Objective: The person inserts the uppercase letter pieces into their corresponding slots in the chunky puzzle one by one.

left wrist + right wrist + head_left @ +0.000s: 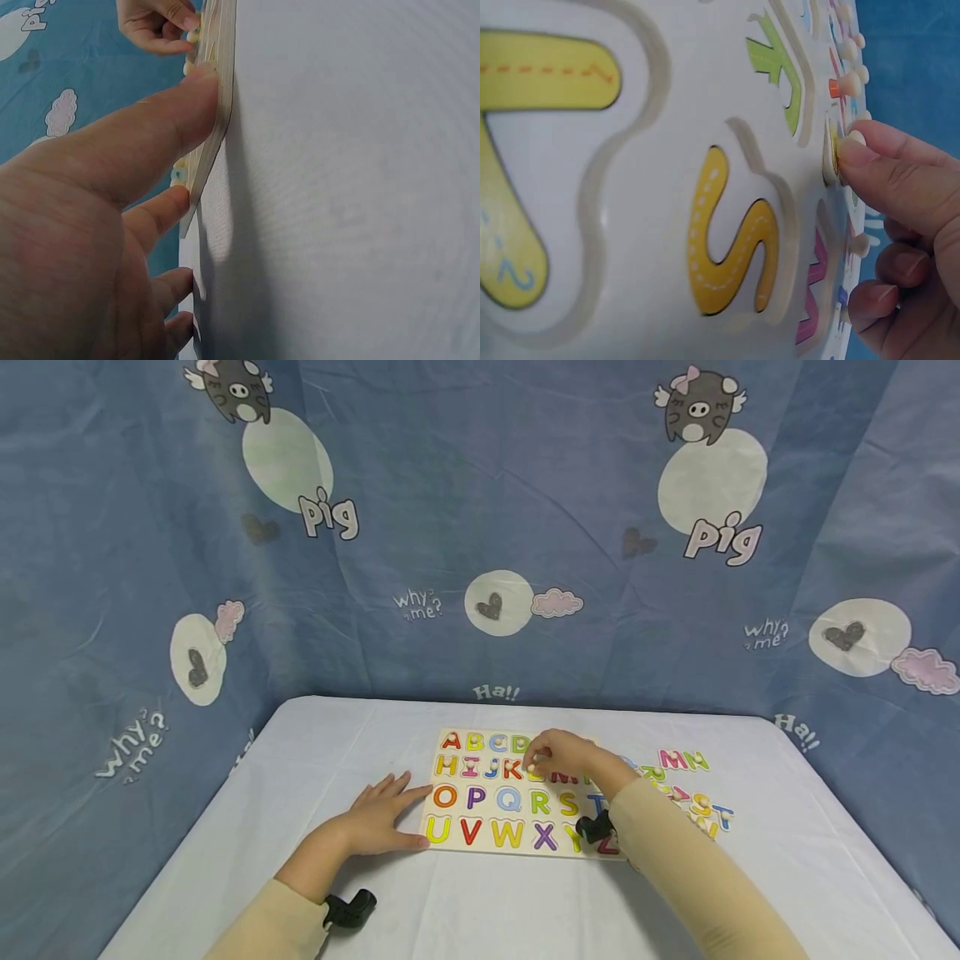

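A wooden alphabet puzzle board (491, 817) lies on the white table. My right hand (562, 752) is over its second row and pinches the knob of a yellow letter piece (831, 156) between thumb and index finger. That piece is at the L recess, beside the red K piece (512, 769); whether it sits fully down cannot be made out. At the board's left edge my left hand (377, 818) is spread, with thumb (187, 112) and index finger touching the edge. Knobbed letters fill the visible slots from A to K, while my right hand hides some upper slots.
Loose letter pieces lie right of the board, among them a pink M (672, 760), a green N (697, 761) and a blue T (722, 816). My right forearm partly covers that pile. A blue patterned cloth (450, 510) hangs behind the table.
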Tool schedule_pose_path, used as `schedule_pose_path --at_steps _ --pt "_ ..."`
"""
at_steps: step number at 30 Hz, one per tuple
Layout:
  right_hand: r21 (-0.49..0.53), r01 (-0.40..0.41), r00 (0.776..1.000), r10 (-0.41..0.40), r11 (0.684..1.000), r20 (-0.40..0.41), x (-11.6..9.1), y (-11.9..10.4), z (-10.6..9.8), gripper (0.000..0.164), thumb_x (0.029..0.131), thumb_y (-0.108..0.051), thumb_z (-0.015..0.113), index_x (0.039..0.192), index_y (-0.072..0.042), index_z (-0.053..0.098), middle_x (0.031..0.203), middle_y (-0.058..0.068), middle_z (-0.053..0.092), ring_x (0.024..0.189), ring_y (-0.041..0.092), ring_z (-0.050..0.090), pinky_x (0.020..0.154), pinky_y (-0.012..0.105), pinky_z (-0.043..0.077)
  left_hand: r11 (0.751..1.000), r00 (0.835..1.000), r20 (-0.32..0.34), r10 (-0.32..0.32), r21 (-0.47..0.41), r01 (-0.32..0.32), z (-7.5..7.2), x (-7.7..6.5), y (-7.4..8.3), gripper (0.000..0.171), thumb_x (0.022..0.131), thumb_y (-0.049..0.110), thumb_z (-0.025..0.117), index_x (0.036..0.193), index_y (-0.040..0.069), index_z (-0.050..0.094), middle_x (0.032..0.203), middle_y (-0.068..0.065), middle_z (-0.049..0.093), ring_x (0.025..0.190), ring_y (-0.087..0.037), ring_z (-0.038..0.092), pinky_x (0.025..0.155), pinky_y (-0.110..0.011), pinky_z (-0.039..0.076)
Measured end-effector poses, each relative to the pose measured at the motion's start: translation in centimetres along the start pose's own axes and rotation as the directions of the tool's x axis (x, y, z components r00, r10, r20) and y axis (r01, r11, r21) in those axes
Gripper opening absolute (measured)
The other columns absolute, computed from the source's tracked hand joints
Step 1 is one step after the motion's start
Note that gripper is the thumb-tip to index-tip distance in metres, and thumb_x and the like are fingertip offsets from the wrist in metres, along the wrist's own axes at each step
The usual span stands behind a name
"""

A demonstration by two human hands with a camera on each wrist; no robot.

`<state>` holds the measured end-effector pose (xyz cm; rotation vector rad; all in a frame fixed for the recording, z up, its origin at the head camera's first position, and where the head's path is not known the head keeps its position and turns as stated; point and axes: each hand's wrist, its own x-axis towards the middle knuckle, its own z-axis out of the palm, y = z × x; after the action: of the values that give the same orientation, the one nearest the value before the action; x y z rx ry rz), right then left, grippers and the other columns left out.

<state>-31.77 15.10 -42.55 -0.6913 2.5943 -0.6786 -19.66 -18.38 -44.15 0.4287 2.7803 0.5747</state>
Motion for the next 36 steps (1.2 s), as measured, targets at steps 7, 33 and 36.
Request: schedule_pose_path --at_steps 7,33,36 --pt "0.038 0.015 1.000 -0.014 0.999 -0.022 -0.3 0.5 0.4 0.013 0.090 -0.012 0.075 0.100 -0.021 0.076 0.095 -0.002 0.062 0.089 0.017 0.052 0.084 0.036 0.047 1.000 1.000 0.001 -0.001 0.006 0.001 0.1 -0.1 -0.1 0.090 0.078 0.059 0.076 0.152 0.020 0.045 0.162 -0.021 0.023 0.150 -0.045 0.013 0.118 -0.065 0.010" --pt "0.053 -0.074 0.962 0.085 0.996 -0.260 -10.1 8.3 -6.0 0.024 0.092 -0.014 0.073 0.114 -0.004 0.071 0.079 0.004 0.041 0.080 0.022 0.042 0.067 0.035 0.035 1.000 1.000 0.004 -0.007 0.004 0.007 0.1 -0.1 0.0 0.091 0.077 0.061 0.076 0.152 0.020 0.044 0.163 -0.021 0.023 0.150 -0.045 0.012 0.118 -0.065 0.010" --pt "0.075 -0.095 0.955 0.112 0.993 -0.275 -11.1 9.5 -6.4 0.026 0.093 -0.014 0.072 0.115 -0.002 0.070 0.078 0.004 0.039 0.076 0.021 0.044 0.066 0.035 0.036 1.000 1.000 0.005 -0.008 0.005 0.007 0.1 0.0 -0.1 0.092 0.077 0.061 0.076 0.153 0.020 0.044 0.163 -0.021 0.022 0.150 -0.045 0.012 0.118 -0.065 0.009"
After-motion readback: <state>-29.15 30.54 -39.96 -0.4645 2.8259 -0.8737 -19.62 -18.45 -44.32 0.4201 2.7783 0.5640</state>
